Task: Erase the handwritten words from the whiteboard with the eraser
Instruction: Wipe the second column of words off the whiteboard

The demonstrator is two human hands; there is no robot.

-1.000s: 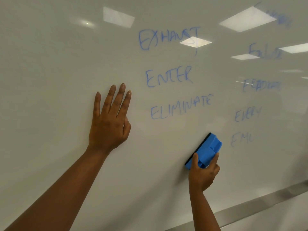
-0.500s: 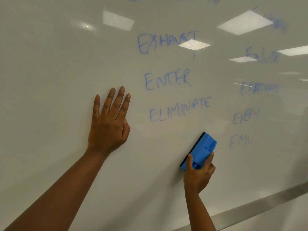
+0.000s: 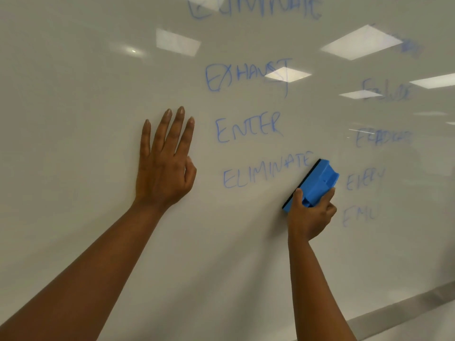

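Eraser [image 3: 316, 184]: blue plastic block, dark felt face on the whiteboard [image 3: 73, 94], top corner just beside the last letter of "ELIMINATE" [image 3: 267, 169]
Right hand [image 3: 310, 216]: thumb and fingers curled round its lower end
Left hand [image 3: 163, 166]: flat on the board, fingers straight
Handling: looks light and rigid; felt probably glides; best held by the moulded sides
Words left: several

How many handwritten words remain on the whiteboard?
About 9: left column ELIMINATE, EXHAUST, ENTER, ELIMINATE; right column, five smeared ones. More may lie outside the frame.
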